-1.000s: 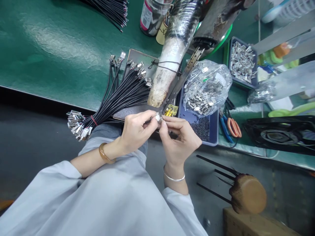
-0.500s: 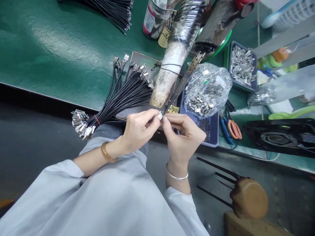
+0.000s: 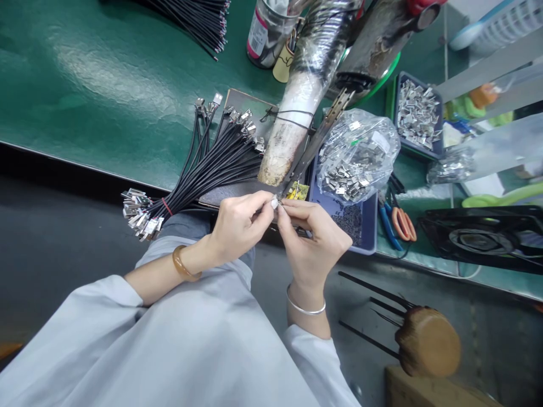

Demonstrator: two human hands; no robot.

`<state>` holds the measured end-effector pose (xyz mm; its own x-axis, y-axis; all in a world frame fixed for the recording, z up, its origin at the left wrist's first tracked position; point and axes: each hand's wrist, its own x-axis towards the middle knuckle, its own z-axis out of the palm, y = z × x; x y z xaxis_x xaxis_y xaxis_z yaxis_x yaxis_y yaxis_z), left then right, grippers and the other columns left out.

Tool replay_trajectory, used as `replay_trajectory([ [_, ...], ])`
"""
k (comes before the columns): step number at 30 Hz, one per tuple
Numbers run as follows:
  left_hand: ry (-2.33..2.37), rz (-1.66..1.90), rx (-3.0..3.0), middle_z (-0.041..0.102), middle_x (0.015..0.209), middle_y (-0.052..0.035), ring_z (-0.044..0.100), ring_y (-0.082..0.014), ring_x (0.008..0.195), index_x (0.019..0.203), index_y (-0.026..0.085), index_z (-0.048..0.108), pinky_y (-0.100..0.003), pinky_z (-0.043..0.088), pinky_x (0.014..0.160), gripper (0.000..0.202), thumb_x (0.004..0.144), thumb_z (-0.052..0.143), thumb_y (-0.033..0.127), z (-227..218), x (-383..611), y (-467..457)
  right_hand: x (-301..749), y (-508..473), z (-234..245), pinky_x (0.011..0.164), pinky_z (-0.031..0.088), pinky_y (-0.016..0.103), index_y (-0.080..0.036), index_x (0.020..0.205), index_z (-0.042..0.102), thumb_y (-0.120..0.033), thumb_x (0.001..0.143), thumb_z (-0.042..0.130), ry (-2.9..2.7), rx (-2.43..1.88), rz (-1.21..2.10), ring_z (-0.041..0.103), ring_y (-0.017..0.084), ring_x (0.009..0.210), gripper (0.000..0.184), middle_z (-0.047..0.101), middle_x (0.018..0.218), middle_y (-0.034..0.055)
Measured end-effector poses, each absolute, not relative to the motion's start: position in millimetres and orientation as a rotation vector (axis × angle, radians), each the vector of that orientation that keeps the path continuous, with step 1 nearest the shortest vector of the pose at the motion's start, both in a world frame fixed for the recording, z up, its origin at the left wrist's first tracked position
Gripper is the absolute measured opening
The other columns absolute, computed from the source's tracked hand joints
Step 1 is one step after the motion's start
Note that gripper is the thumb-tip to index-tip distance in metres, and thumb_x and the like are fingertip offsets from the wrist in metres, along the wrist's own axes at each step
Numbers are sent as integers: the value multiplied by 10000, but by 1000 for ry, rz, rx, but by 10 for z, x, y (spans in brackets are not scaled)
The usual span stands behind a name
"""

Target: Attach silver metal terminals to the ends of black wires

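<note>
My left hand (image 3: 237, 226) and my right hand (image 3: 311, 240) meet fingertip to fingertip just in front of the green table's edge. Both are closed in a pinch on a small metal connector shell (image 3: 275, 202) held between them. A thin dark cable end seems to run into my left fingers, mostly hidden. To the left lies a bundle of black cables (image 3: 203, 164) with metal shells at both ends, tied by a red band. A clear bag of loose metal shells (image 3: 356, 155) sits just beyond my right hand.
A blue tray (image 3: 360, 226) holds small dark parts under the bag; another blue tray of shells (image 3: 418, 110) stands farther back. Pliers with orange handles (image 3: 396, 220), a wrapped machine column (image 3: 297, 107), a jar (image 3: 267, 31), a black fan (image 3: 483, 237) and more cables (image 3: 195, 20) crowd the green table (image 3: 93, 85).
My hands stayed together at the same spot, the fingertips closing tighter over the shell so less of it shows. The view shifted slightly.
</note>
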<state>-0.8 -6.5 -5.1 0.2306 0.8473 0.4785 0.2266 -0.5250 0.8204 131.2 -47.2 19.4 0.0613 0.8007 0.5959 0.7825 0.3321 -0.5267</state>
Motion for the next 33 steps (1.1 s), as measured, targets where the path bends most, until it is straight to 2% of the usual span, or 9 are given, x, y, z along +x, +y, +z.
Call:
replay_trajectory([
  [4, 996, 1345, 1883, 659, 628, 10, 550, -78, 525, 779, 144, 649, -185, 412, 561, 194, 941, 545, 120, -20, -2, -46, 1293, -460, 210, 636, 609, 230, -241, 837, 690, -138, 887, 701, -1661, -1457, 32, 754, 129, 750, 115, 786, 857, -16],
  [11, 985, 1390, 1916, 678, 652, 10, 579, -74, 551, 801, 142, 661, -175, 421, 576, 171, 934, 557, 116, -7, 7, -29, 1325, -430, 207, 650, 609, 216, -238, 853, 685, -104, 866, 714, -1691, -1392, -21, 758, 128, 764, 138, 785, 851, -18],
  [17, 995, 1353, 1943, 641, 623, 25, 546, -67, 529, 793, 146, 646, -176, 398, 559, 185, 942, 539, 117, -43, 9, -57, 1349, -449, 201, 731, 610, 198, -222, 863, 654, -67, 874, 701, -1847, -1367, -149, 767, 117, 789, 162, 801, 883, 7],
  [25, 966, 1335, 1927, 639, 638, 17, 532, -68, 539, 794, 137, 645, -172, 407, 572, 184, 941, 539, 107, -56, 3, -74, 1349, -476, 203, 716, 605, 199, -218, 868, 622, -67, 893, 683, -1923, -1369, -252, 776, 125, 784, 164, 807, 893, 37],
  [33, 950, 1200, 1725, 586, 589, 31, 467, -67, 522, 768, 139, 660, -187, 364, 544, 211, 934, 532, 168, -20, -27, -76, 1338, -512, 167, 721, 629, 211, -234, 876, 642, -77, 882, 692, -1842, -1375, -173, 782, 129, 809, 165, 810, 913, 16],
])
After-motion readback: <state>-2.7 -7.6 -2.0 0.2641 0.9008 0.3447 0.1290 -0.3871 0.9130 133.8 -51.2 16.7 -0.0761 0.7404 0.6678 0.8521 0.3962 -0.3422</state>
